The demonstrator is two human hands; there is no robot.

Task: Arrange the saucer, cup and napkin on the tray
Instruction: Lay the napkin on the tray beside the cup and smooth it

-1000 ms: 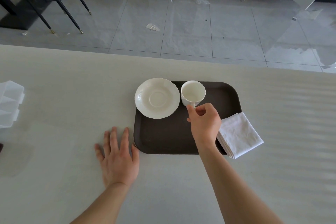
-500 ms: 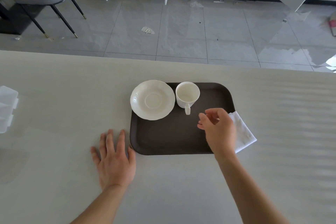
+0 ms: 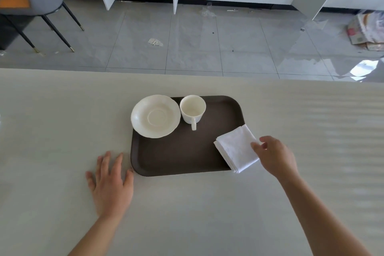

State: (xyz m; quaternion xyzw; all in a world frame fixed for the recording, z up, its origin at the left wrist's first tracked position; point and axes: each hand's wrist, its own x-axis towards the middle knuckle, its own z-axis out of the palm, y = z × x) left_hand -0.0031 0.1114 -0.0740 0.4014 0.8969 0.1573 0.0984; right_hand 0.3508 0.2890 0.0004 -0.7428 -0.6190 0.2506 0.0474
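Pale desk [image 3: 62, 131] carries a dark tray [image 3: 182, 156]. Saucer [image 3: 155, 116] overhangs its far-left corner, cup [image 3: 192, 109] beside it. Folded napkin [image 3: 236, 148] straddles the right edge; right hand [image 3: 274, 157] fingers touch it, loosely apart. Left hand [image 3: 111, 183] lies flat, fingers spread, at the tray's near-left corner.

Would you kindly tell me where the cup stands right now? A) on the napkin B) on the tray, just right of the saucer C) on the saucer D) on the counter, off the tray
B: the cup stands upright on the tray, beside the saucer, not on it.
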